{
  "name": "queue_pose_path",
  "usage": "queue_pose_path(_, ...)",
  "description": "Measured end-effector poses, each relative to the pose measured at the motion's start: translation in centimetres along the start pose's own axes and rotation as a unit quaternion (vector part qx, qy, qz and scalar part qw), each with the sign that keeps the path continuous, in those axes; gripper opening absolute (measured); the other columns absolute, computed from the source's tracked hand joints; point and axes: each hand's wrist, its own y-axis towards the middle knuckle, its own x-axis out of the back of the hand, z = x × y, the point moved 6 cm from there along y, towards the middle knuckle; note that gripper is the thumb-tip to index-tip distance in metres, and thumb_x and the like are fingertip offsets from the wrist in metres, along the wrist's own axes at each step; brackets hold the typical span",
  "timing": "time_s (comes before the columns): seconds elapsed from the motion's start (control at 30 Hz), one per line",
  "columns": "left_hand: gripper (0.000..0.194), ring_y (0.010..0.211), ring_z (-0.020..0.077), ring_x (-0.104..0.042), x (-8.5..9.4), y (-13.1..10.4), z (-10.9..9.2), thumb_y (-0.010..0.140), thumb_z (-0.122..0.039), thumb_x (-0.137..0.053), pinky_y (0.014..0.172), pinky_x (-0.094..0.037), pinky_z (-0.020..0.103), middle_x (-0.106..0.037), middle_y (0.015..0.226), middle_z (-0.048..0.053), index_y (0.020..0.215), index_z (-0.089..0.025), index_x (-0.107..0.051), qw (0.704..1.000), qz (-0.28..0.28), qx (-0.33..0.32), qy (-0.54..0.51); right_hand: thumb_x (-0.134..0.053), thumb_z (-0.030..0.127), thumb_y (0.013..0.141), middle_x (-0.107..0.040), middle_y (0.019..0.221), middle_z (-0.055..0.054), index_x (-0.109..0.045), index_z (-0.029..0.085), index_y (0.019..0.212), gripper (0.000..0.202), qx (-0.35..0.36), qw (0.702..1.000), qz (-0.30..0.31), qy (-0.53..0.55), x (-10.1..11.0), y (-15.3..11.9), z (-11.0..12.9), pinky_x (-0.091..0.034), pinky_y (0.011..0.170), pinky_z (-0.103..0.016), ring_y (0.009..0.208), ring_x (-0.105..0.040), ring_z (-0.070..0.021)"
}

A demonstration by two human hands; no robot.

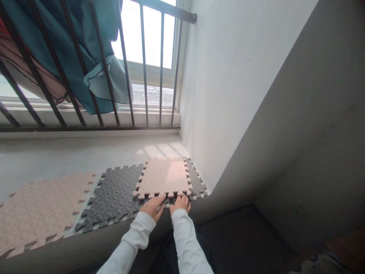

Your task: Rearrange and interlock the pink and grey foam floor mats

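Two white-sleeved arms reach forward to a pale ledge, where two bare hands, the left hand (154,207) and the right hand (180,204), meet the near edge of one square pale-pink foam tile (165,177) with jigsaw edges. The fingers of both are bent at that edge; whether they grip it or only press on it cannot be told. The pink tile lies over dark-grey textured foam matting (118,194), which shows on its left and right, its tile count unclear beneath. To the left, apart across a narrow gap, lies a stretch of pale-pink foam matting (48,209). Beyond the ledge (71,146), ten dark metal bars (145,68) show in one railing, with teal cloth (71,49) and dusty-pink cloth (34,72) behind them, before a bright window (152,38) beside a white wall (228,68)
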Motion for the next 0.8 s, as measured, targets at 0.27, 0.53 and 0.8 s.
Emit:
queue_pose_path(0.27,0.052,0.107,0.0259,-0.045,1.8,0.2,10.3,0.074,-0.035,-0.049,0.092,-0.034,0.036,-0.046,0.122,0.015,0.123,-0.016,-0.044,0.968,0.004,0.212,0.135,-0.057,0.016,0.061,-0.044,0.125,-0.012,-0.056,0.017,0.105,0.044,-0.004,1.000,-0.005,0.005,0.5,0.4,0.1,-0.022,0.099,-0.041,0.119,-0.034,-0.0242)
queue_pose_path(0.53,0.034,0.094,0.0214,-0.051,1.2,4.2,9.0,0.076,-0.033,-0.048,0.080,-0.038,0.029,-0.056,0.101,0.009,0.107,-0.023,-0.056,0.968,0.021,0.195,0.153,-0.058,0.019,0.060,-0.038,0.132,-0.015,-0.050,0.016,0.116,0.057,0.000,1.000,-0.012,-0.005,0.5,0.7,0.1,-0.020,0.101,-0.045,0.123,-0.030,-0.0271)
queue_pose_path(0.8,0.033,0.100,0.0255,-0.050,1.3,11.4,7.6,0.078,-0.037,-0.046,0.078,-0.040,0.034,-0.055,0.104,0.013,0.103,-0.019,-0.057,0.967,0.048,0.191,0.163,-0.058,0.020,0.062,-0.035,0.133,-0.017,-0.052,0.013,0.117,0.057,0.010,1.000,0.014,-0.020,0.2,1.0,-0.3,-0.014,0.104,-0.045,0.125,-0.027,-0.0280)
